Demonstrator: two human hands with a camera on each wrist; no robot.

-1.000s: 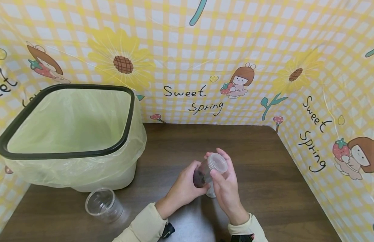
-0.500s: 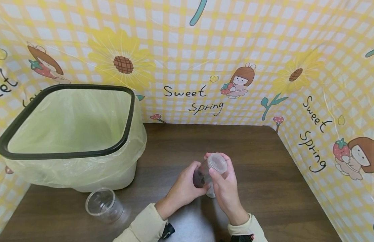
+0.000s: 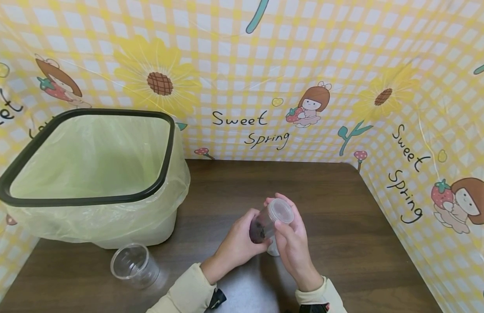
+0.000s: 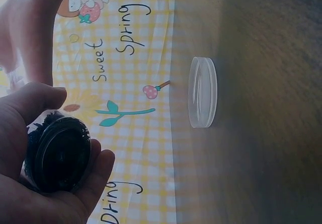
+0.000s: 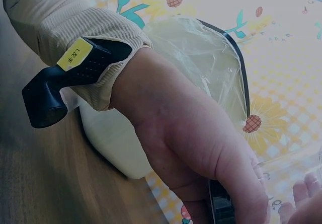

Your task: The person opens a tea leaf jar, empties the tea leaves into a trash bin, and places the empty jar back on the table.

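Observation:
A clear plastic jar [image 3: 263, 227] with dark matter at its base is held tilted between both hands, its pale round end up and to the right. My left hand [image 3: 238, 239] grips the lower part. In the left wrist view, left fingers [image 4: 98, 176] curl round the dark base [image 4: 63, 156]. My right hand [image 3: 294, 243] holds the pale end, thumb at its rim and fingers behind. Whether that end is capped I cannot tell. A clear round lid [image 4: 203, 92] rests on the table, partly hidden behind the hands in the head view.
A second clear jar [image 3: 135, 266], without a lid, stands at the left of the brown table [image 3: 355, 234]. Behind it is a bin with a black rim [image 3: 85, 201] and a pale green liner [image 3: 148, 213]. Checked, printed sheeting [image 3: 234, 65] rises along the back and right.
My right fingers bend in round the jar's pale end, then stretch out again, and the thumb shifts slightly along the rim. My left hand and the jar stay nearly in place.

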